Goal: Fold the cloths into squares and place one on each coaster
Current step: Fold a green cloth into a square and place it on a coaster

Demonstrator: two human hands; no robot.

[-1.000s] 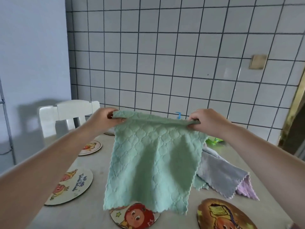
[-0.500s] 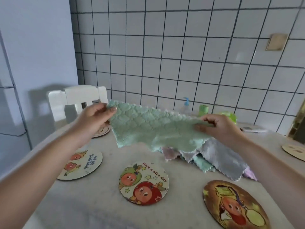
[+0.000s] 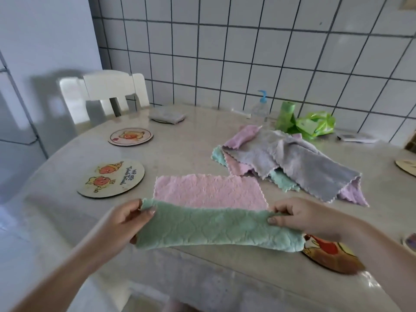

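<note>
My left hand and my right hand each pinch one end of a green quilted cloth, stretched into a long strip over the table's near edge. A pink quilted rectangle lies flat on the table right behind the strip, touching it; whether it is the same cloth's other side I cannot tell. Round picture coasters lie at the left, further back and at the near right, that last one partly covered by the strip. A folded grey cloth sits on a far coaster.
A loose pile of grey, pink, lilac and green cloths lies right of centre. Behind it stand a pump bottle, a green roll and a green bag. A white chair is at the far left. Another coaster shows at the right edge.
The green cloth, held up hanging a second ago, has come down to the table's near edge and is now a narrow strip between my hands. The view has tilted downward.
</note>
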